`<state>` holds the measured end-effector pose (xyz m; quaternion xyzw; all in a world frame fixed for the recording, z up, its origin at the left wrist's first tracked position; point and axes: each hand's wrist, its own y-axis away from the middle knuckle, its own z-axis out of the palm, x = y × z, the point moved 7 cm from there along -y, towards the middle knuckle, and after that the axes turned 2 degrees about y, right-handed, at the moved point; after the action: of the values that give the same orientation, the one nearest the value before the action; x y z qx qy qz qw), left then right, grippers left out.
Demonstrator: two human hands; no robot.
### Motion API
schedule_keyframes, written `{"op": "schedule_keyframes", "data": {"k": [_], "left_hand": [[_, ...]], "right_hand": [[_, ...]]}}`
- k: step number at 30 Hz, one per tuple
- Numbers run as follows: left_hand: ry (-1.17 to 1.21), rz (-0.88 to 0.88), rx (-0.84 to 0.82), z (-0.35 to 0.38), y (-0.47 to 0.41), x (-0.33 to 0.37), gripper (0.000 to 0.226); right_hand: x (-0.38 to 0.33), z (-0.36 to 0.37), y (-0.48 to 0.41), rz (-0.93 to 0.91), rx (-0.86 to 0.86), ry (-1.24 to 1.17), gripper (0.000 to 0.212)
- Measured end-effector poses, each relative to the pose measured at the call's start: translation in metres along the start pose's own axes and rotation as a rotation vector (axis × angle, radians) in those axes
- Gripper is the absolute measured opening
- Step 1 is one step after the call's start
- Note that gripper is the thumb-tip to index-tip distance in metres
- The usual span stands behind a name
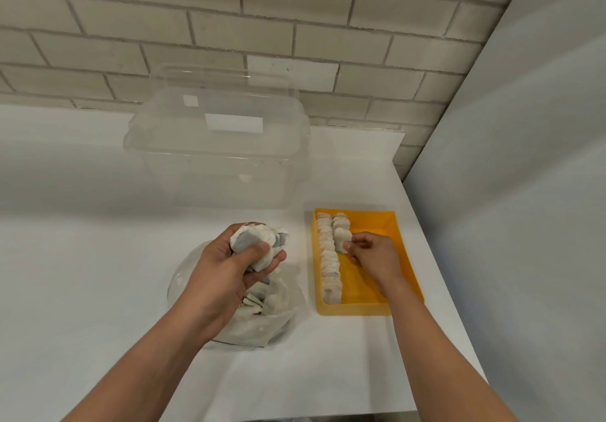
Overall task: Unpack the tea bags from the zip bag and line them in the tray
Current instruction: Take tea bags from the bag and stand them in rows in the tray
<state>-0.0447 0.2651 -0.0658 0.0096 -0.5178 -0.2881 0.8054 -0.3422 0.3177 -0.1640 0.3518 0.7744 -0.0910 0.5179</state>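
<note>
left hand [226,270]: grips tea bags [252,239] | right hand [373,254]: pinches tea bag [342,240] in tray [377,224] | clear bin [216,146] behind

tray [355,309]: yellow, rectangular, right of centre.
tea bags [329,267]: white, lined in one long and one short row, tray's left.
zip bag [259,331]: clear, lower centre, partly filled.

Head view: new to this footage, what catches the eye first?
The yellow tray sits at right, one row of tea bags full; the right hand pinches a tea bag in the second row. Leftward, the left hand grips a bunch of tea bags above the zip bag.
</note>
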Motion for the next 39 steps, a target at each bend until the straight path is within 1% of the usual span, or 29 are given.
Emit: {"op": "schedule_keyframes", "data": {"k": [2, 5, 7, 12, 17, 20, 23, 24, 25, 27, 29, 30, 33, 35, 36, 37, 39], "left_hand": [[-0.001, -0.001, 0.000, -0.001, 0.000, 0.000, 0.020], [-0.002, -0.002, 0.011, -0.003, 0.000, 0.001, 0.020], [-0.005, -0.004, 0.011, -0.003, -0.001, 0.000, 0.021], [-0.009, -0.007, 0.007, 0.001, 0.000, -0.003, 0.021], [0.007, -0.026, 0.008, 0.001, 0.002, -0.005, 0.020], [0.018, -0.033, 0.007, 0.001, 0.002, -0.006, 0.020], [0.023, -0.037, -0.009, 0.002, 0.003, -0.005, 0.022], [0.020, -0.039, -0.018, 0.002, 0.003, -0.005, 0.022], [0.019, -0.042, -0.026, 0.003, 0.003, -0.006, 0.023], [0.019, -0.051, -0.040, 0.004, 0.003, -0.006, 0.024], [0.022, -0.060, -0.050, 0.006, 0.003, -0.008, 0.026], [0.025, -0.064, -0.055, 0.006, 0.003, -0.009, 0.026], [0.003, -0.070, -0.076, 0.009, 0.003, -0.010, 0.028], [-0.013, -0.070, -0.089, 0.011, 0.003, -0.010, 0.028], [-0.013, -0.071, -0.093, 0.012, 0.003, -0.010, 0.028], [-0.010, -0.073, -0.096, 0.013, 0.004, -0.010, 0.028], [-0.008, -0.075, -0.097, 0.013, 0.005, -0.010, 0.027]], "right_hand": [[0.001, 0.001, -0.003, -0.018, 0.022, 0.058, 0.016], [-0.002, 0.000, -0.002, -0.041, 0.041, 0.175, 0.035], [-0.004, 0.002, -0.001, -0.053, 0.022, 0.219, 0.040], [-0.012, 0.009, -0.004, -0.132, 0.007, 0.315, 0.023], [-0.016, 0.011, -0.006, -0.176, 0.037, 0.397, 0.019], [-0.014, 0.009, -0.007, -0.156, 0.043, 0.399, 0.027], [-0.013, 0.001, -0.003, -0.091, 0.077, 0.352, 0.049], [-0.017, -0.003, 0.002, -0.083, 0.093, 0.323, 0.051], [-0.023, -0.005, 0.008, -0.092, 0.107, 0.288, 0.048], [-0.041, -0.007, 0.025, -0.135, 0.109, 0.197, 0.033], [-0.065, 0.000, 0.045, -0.190, 0.045, 0.058, 0.015], [-0.078, 0.006, 0.055, -0.209, -0.017, -0.009, 0.010], [-0.114, 0.022, 0.084, -0.199, -0.262, -0.152, 0.013], [-0.127, 0.029, 0.097, -0.187, -0.408, -0.126, 0.016], [-0.131, 0.031, 0.101, -0.187, -0.452, -0.091, 0.017], [-0.133, 0.032, 0.104, -0.189, -0.468, -0.059, 0.017], [-0.135, 0.030, 0.105, -0.196, -0.432, -0.023, 0.013]]}}
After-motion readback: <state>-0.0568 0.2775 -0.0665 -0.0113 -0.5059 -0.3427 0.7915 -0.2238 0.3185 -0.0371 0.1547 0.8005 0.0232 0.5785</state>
